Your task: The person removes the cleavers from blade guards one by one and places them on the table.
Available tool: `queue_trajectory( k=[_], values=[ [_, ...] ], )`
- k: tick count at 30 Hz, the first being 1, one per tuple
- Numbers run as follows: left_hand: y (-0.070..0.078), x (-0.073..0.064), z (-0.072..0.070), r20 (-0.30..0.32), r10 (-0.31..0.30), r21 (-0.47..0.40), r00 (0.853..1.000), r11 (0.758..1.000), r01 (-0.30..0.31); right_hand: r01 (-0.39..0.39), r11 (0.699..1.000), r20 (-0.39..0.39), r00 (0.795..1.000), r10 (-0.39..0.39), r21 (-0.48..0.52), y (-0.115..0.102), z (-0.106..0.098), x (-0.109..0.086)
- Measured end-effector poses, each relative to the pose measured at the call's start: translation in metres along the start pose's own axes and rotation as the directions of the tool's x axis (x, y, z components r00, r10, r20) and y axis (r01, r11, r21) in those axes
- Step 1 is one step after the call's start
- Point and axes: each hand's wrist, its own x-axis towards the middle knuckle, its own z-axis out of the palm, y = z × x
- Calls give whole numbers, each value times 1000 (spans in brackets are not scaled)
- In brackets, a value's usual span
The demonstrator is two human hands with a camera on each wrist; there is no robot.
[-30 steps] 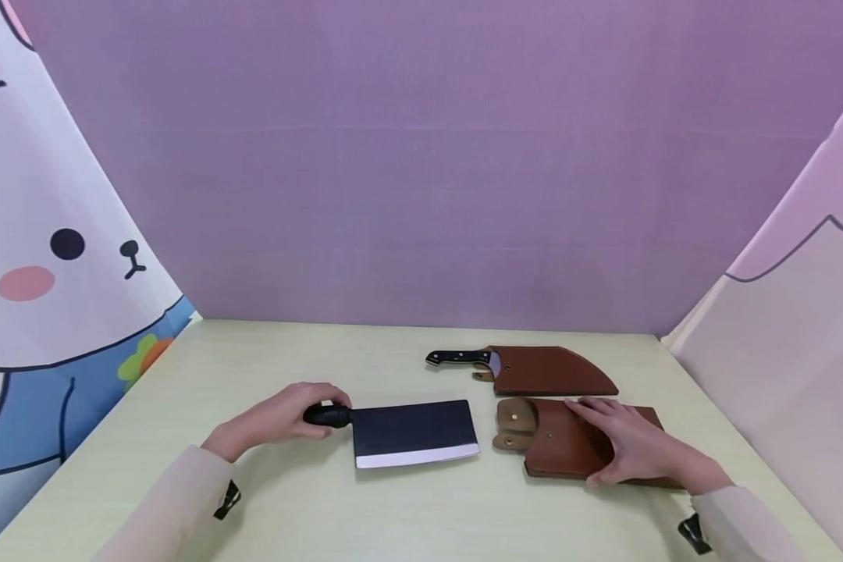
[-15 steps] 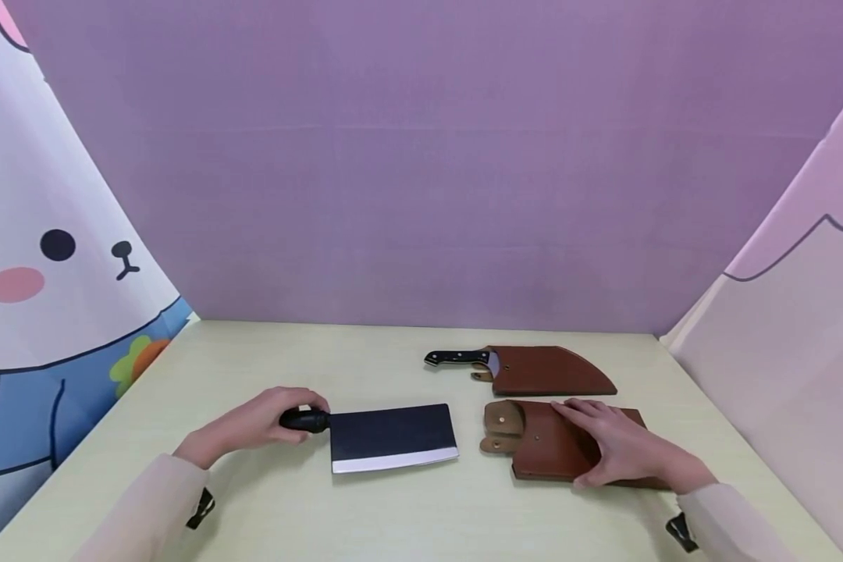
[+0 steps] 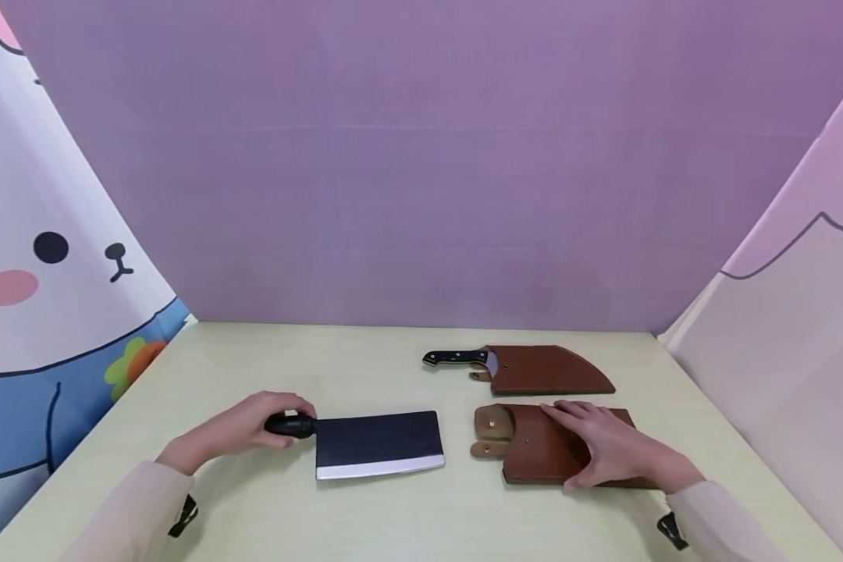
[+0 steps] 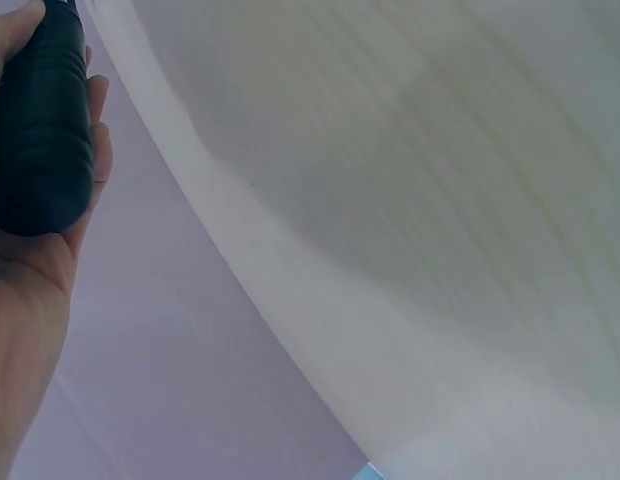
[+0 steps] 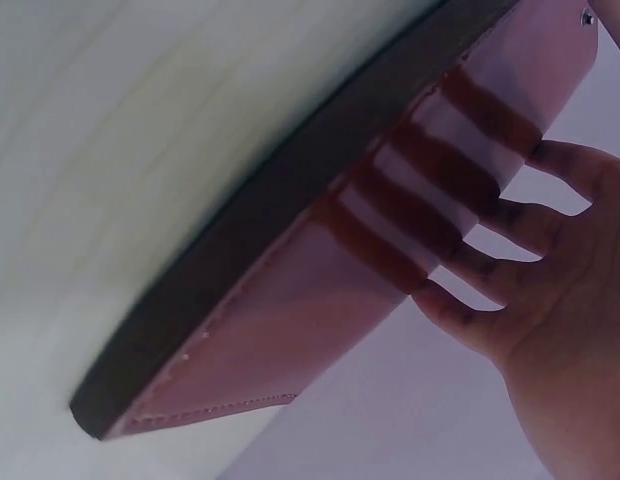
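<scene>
My left hand [image 3: 260, 421] grips the black handle [image 4: 42, 130] of a cleaver [image 3: 379, 441], left of centre in the head view. Its broad dark blade points right, with the bright edge toward me. My right hand [image 3: 607, 441] spans a brown leather knife sheath [image 3: 537, 453] at the right, thumb on the near edge and fingers on the far one. In the right wrist view, the fingertips touch the edge of the sheath [image 5: 320, 290]. The sheath's tan flap and strap [image 3: 493, 425] face the blade tip, a small gap apart. Its right part is hidden under my hand.
Behind the sheath lies a second knife with a black riveted handle [image 3: 457, 357], its blade in a curved brown sheath [image 3: 548, 371]. A pale table [image 3: 365, 523] carries everything. A purple wall [image 3: 421, 172] stands behind, with printed panels at both sides.
My left hand has drawn the cleaver left and slightly nearer. The sheath under my right hand has also shifted left, by less, so the gap to the blade has widened.
</scene>
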Motion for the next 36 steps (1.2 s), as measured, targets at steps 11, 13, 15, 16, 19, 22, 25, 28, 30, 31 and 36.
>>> queue_trajectory(
  k=[11,13,15,16,19,22,25,28,30,31,36],
  values=[
    [-3,-5,1,10,-5,-9,1000,1000,5,-18,1000,38,999,17,6,-2,-2,0],
    [-5,-5,1,11,4,-10,1000,1000,-3,-21,1000,42,999,21,6,-2,-2,0],
    [-6,-5,1,15,4,-17,1000,1000,-4,-24,1000,47,999,24,9,-2,-2,0],
    [-7,-5,1,15,9,-20,1000,1000,-8,-25,1000,47,999,24,9,-2,-1,0],
    [-9,-4,0,23,16,-37,1000,999,-15,-26,1000,50,998,25,9,-2,-1,0],
    [-11,-4,0,27,29,-57,999,998,-27,-26,1000,56,998,25,12,-1,0,1],
    [-14,-4,2,23,52,-78,998,996,-50,-30,999,69,997,28,31,-1,0,1],
    [-17,-4,4,20,61,-90,998,994,-59,-38,998,86,996,33,52,-1,-1,1],
    [-17,-4,5,22,62,-97,998,994,-60,-40,997,91,995,35,58,-1,-1,2],
    [-17,-4,6,23,60,-97,998,994,-58,-40,997,92,995,35,59,-1,-1,2],
    [-16,-5,7,24,60,-75,998,995,-58,-46,996,97,995,38,73,0,1,1]
  ],
)
